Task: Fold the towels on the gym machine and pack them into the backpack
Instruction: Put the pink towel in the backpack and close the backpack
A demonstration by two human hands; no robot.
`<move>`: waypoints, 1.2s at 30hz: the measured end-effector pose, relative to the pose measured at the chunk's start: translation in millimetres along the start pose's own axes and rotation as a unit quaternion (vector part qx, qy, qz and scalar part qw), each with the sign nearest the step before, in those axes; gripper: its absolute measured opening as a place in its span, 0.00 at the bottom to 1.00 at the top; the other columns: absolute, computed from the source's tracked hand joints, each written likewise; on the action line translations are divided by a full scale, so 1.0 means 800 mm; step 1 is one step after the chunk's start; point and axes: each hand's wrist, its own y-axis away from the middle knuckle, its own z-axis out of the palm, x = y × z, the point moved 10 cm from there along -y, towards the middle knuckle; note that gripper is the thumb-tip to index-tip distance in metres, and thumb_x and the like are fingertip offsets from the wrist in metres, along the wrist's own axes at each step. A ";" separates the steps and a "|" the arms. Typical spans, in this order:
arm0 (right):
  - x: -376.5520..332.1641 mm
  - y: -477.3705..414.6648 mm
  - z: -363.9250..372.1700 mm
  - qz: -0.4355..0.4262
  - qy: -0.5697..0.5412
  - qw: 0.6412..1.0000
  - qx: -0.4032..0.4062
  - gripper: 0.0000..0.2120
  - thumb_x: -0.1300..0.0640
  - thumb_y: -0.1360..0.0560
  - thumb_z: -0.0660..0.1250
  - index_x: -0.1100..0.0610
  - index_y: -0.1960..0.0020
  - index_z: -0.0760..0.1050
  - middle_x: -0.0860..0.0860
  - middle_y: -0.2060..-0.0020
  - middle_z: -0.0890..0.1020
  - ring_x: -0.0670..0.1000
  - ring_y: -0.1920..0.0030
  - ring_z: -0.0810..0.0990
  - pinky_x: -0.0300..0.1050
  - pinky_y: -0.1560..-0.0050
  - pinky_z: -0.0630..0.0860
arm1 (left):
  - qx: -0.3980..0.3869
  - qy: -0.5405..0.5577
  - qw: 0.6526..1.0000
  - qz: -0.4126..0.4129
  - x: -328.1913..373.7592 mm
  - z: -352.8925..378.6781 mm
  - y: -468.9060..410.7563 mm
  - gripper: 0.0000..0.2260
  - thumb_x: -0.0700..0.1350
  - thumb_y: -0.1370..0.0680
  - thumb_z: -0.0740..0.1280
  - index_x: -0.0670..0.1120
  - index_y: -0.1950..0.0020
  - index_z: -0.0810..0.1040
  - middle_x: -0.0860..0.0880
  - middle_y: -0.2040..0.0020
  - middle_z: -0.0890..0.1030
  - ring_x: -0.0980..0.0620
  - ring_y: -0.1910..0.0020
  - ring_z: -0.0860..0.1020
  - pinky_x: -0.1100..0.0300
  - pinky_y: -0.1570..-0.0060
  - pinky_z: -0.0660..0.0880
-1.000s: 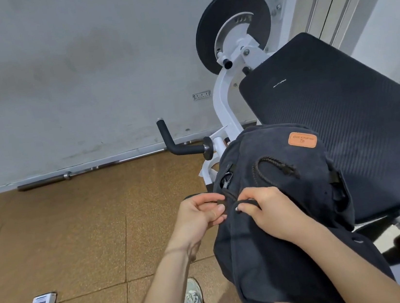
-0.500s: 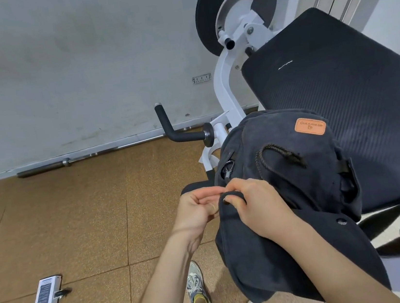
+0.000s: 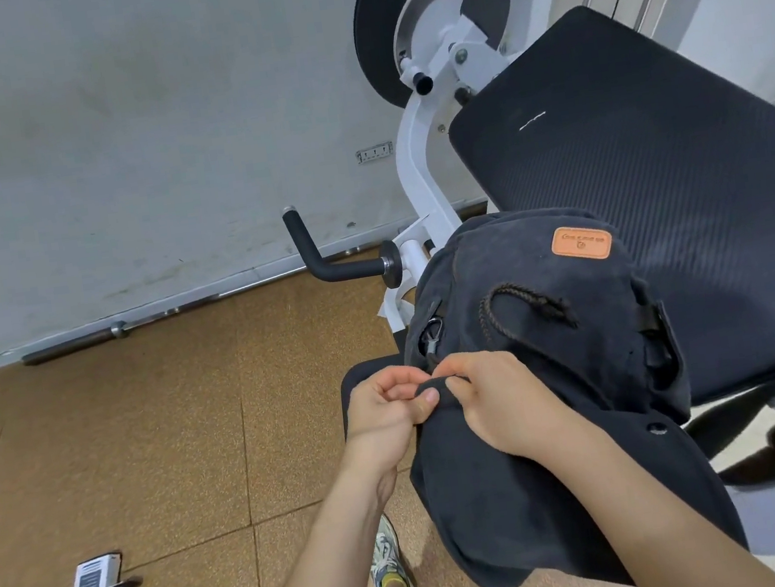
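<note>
Navy canvas backpack rests on the black ribbed machine pad for support. The left hand and right hand both pinch its dark strap, probably fastening the flap.

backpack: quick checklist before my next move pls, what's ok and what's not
1. Backpack supported on the bench pad: ok, though its lower part hangs over the near edge.
2. Left hand grip on the strap: ok, thumb and fingers pinch it.
3. Right hand grip on the same strap: ok, fingers are curled round it.
4. Main opening free for packing: cannot tell, dark fabric hides it.
5. Towels within sight: not ok, none show in this view.
</note>
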 end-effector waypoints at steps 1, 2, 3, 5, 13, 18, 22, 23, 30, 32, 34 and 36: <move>-0.003 0.003 0.000 -0.014 0.037 0.999 0.003 0.14 0.58 0.20 0.57 0.48 0.38 0.75 0.49 0.47 0.81 0.52 0.46 0.78 0.48 0.46 0.73 | 0.005 -0.003 1.000 -0.003 -0.001 0.000 -0.001 0.10 0.26 0.27 0.67 0.41 0.59 0.78 0.51 0.71 0.78 0.56 0.70 0.76 0.66 0.66 0.74; -0.006 0.007 -0.004 -0.025 0.079 0.996 0.017 0.14 0.56 0.19 0.56 0.48 0.36 0.72 0.48 0.46 0.79 0.51 0.45 0.77 0.47 0.47 0.72 | 0.008 -0.008 1.000 -0.001 -0.001 -0.001 -0.004 0.12 0.25 0.27 0.66 0.42 0.59 0.77 0.52 0.72 0.75 0.57 0.71 0.74 0.67 0.66 0.73; -0.007 0.011 -0.012 -0.029 0.114 0.992 0.036 0.14 0.53 0.19 0.56 0.47 0.34 0.69 0.47 0.46 0.78 0.51 0.46 0.77 0.48 0.47 0.71 | 0.008 -0.013 1.000 0.002 -0.001 0.000 -0.005 0.13 0.24 0.27 0.65 0.43 0.60 0.76 0.52 0.72 0.74 0.57 0.71 0.72 0.68 0.67 0.72; -0.002 0.018 -0.028 -0.023 0.157 0.985 0.067 0.13 0.49 0.19 0.55 0.46 0.35 0.68 0.46 0.50 0.78 0.49 0.47 0.78 0.48 0.48 0.67 | 0.005 -0.004 1.000 0.004 0.000 0.001 -0.007 0.15 0.23 0.27 0.63 0.43 0.61 0.76 0.51 0.71 0.72 0.57 0.71 0.71 0.68 0.67 0.71; 0.050 0.046 -0.083 0.040 0.186 0.980 0.053 0.11 0.42 0.21 0.57 0.43 0.44 0.72 0.43 0.55 0.75 0.48 0.48 0.74 0.47 0.51 0.74 | -0.041 -0.069 0.996 -0.031 -0.008 -0.003 -0.007 0.16 0.27 0.25 0.65 0.47 0.53 0.85 0.44 0.64 0.74 0.49 0.61 0.74 0.58 0.51 0.72; 0.112 0.084 -0.099 0.132 0.147 0.975 -0.101 0.09 0.41 0.26 0.66 0.46 0.56 0.75 0.42 0.67 0.75 0.41 0.63 0.73 0.37 0.64 0.67 | -0.054 -0.193 0.979 -0.028 0.001 -0.001 -0.007 0.15 0.33 0.23 0.64 0.50 0.54 0.86 0.50 0.56 0.86 0.50 0.50 0.82 0.58 0.49 0.77; 0.115 0.089 -0.113 0.110 0.148 0.981 -0.061 0.06 0.48 0.25 0.67 0.45 0.61 0.74 0.43 0.65 0.76 0.41 0.61 0.73 0.36 0.63 0.67 | -0.024 -0.559 0.824 0.089 0.046 0.023 0.004 0.11 0.40 0.26 0.62 0.55 0.52 0.80 0.56 0.52 0.78 0.53 0.46 0.74 0.58 0.47 0.71; 0.115 0.090 -0.124 0.097 0.139 0.985 0.003 0.06 0.50 0.25 0.67 0.45 0.61 0.74 0.43 0.65 0.75 0.42 0.61 0.73 0.38 0.62 0.68 | -0.015 -0.591 0.784 0.191 0.072 0.046 0.017 0.12 0.40 0.27 0.60 0.54 0.51 0.78 0.56 0.51 0.75 0.53 0.45 0.71 0.58 0.47 0.69; 0.174 0.165 -0.141 0.181 -0.062 0.956 0.220 0.08 0.62 0.23 0.63 0.48 0.53 0.71 0.46 0.63 0.78 0.45 0.63 0.76 0.42 0.63 0.71 | -0.297 -0.504 0.765 0.270 0.044 0.218 0.073 0.15 0.56 0.21 0.63 0.55 0.35 0.74 0.58 0.43 0.77 0.59 0.42 0.71 0.61 0.39 0.68; 0.192 0.182 -0.113 0.218 -0.080 0.956 0.180 0.07 0.59 0.22 0.63 0.48 0.47 0.70 0.45 0.60 0.79 0.46 0.59 0.78 0.44 0.58 0.73 | -0.325 -0.533 0.744 0.237 0.023 0.235 0.071 0.18 0.60 0.23 0.65 0.55 0.36 0.75 0.57 0.51 0.77 0.59 0.51 0.73 0.58 0.45 0.71; 0.208 0.193 -0.074 0.249 -0.098 0.957 0.113 0.11 0.54 0.21 0.63 0.48 0.39 0.69 0.44 0.55 0.80 0.46 0.55 0.79 0.44 0.53 0.74 | -0.324 -0.546 0.742 0.216 0.013 0.238 0.066 0.20 0.61 0.24 0.66 0.55 0.36 0.76 0.56 0.54 0.76 0.57 0.53 0.73 0.60 0.49 0.70; 0.217 0.198 -0.050 0.269 -0.132 0.950 0.084 0.13 0.50 0.20 0.61 0.46 0.36 0.69 0.45 0.51 0.81 0.45 0.53 0.80 0.43 0.51 0.76 | -0.318 -0.611 0.684 0.239 0.008 0.242 0.066 0.24 0.65 0.23 0.61 0.55 0.30 0.71 0.54 0.44 0.76 0.55 0.43 0.71 0.59 0.42 0.69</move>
